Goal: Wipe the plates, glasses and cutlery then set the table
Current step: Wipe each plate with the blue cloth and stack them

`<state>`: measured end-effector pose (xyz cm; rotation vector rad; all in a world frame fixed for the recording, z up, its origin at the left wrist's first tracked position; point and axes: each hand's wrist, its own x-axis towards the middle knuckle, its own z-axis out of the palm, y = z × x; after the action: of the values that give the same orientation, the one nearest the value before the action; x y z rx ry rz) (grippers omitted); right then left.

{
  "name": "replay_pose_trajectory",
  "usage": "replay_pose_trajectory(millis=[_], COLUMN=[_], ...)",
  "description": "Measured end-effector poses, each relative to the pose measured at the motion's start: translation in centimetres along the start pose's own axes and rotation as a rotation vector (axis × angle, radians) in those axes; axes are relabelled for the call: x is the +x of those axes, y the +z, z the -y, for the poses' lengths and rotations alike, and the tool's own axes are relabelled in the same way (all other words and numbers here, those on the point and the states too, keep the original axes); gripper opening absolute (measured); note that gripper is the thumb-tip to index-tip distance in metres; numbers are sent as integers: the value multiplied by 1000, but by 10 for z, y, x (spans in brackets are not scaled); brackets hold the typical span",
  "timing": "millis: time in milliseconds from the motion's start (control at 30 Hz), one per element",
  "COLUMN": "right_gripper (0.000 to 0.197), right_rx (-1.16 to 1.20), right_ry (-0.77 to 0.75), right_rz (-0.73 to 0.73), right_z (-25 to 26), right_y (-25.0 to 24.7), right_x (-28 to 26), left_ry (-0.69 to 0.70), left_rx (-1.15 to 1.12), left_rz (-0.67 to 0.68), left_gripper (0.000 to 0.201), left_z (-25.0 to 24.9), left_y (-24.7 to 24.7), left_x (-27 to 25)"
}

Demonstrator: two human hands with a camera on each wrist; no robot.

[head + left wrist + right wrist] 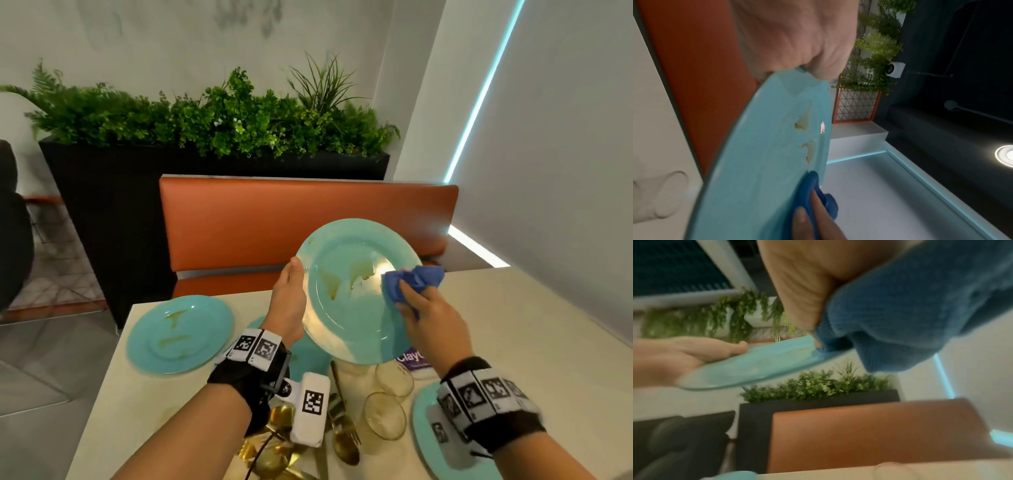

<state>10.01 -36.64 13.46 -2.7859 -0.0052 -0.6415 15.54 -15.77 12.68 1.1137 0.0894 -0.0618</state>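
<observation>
My left hand (289, 305) grips the left rim of a turquoise plate (346, 308), tilted up above the table, thumb on its face. Brown smears (359, 274) mark the plate's centre. My right hand (423, 315) holds a bunched blue cloth (411, 279) pressed against the plate's right side. The left wrist view shows the plate (766, 162), its stains and the cloth (812, 191) at the far edge. In the right wrist view the cloth (910, 313) meets the plate (760, 363).
A stained plate (178, 334) lies on the table at left, another (424, 421) at the lower right under my wrist. Two glasses (385, 414) and gold cutlery (342, 435) lie near the front. An orange bench (308, 219) and a planter stand behind.
</observation>
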Motion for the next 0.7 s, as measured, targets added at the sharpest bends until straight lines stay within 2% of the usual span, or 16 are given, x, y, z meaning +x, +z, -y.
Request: replay_pose_trajectory(millis=[67,100,167,200,267,333,367,433,467,500,533,567,633,667,700], right_gripper=[32,33,33,32,31,32,32,34,38,41,43,41,28,27,29], right_rx=[71,93,54,-15,-100,-41,-3,48,39,-8,-65,-119,-122,-77,-36], right_ry=[-189,-303,-344,-317,-158,-23,-67,-277,-381,-413,-407,-390,-215,-121,-93], right_rz=[63,150,320,324,155,-53,-79,17,133,288,373,334,69,-61,-155], right_z=[5,5,-14,-28,-50,-46,-37,-21,-22,-25,-31,-39,-44,-37,-28], right_y=[8,9,-4,-11,-20,-24,-21,-12,-8,-13,-19,-22,-28,-30,-29], right_x=[-16,-28,-33,-24,-1,14,12,-6,-17,-25,-23,-17,4,13,16], left_ry=[35,57,88,89,82,79,85,114,130,141,146,146,127,115,110], left_rx=[-14,-12,12,15,28,53,63,63,58,60,61,65,71,78,89], left_rz=[19,20,22,26,40,73,88,83,73,62,59,57,82,100,115], left_gripper=[41,38,36,37,38,35,35,38,38,38,38,38,37,36,34], left_z=[-2,-2,-3,-1,4,8,8,4,2,0,-1,-2,-1,-1,-3], left_y=[16,21,25,26,28,37,43,47,45,41,36,31,28,29,31], left_x=[-1,0,-1,-1,-4,-7,-8,-9,-9,-8,-8,-9,-12,-13,-13])
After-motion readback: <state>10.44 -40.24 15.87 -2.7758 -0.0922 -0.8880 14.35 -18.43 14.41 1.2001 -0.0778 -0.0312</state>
